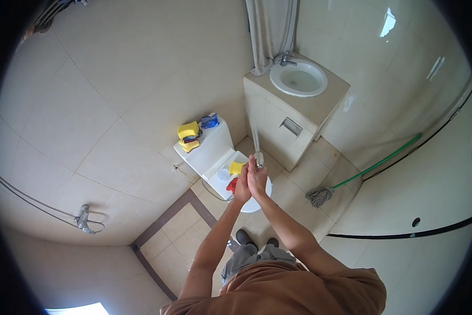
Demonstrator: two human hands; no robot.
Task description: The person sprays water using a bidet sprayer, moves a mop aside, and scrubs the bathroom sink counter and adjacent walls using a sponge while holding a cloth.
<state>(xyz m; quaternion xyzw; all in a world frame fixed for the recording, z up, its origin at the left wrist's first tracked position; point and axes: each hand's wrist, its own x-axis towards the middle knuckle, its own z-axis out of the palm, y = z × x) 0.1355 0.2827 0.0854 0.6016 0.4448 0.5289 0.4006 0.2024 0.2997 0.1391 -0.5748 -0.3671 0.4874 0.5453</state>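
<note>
Both my hands meet in front of me above the white toilet [250, 205]. My right hand [256, 181] is closed around a small silver and clear object [259, 158], too small to name, from which a pale streak runs up toward the sink cabinet. Pressed against its left side is my left hand [242, 187], its fingers partly hidden. Just left of the hands, a yellow sponge [236, 167], a red item [232, 185] and a clear round container [223, 174] rest on the toilet.
Yellow sponges [188, 130] and a blue packet [209, 121] lie on the toilet tank [210, 143]. A white sink [299, 79] stands on a tiled cabinet [278, 123]. A green-handled mop [375, 165] leans at right; a wall tap [83, 219] is at left.
</note>
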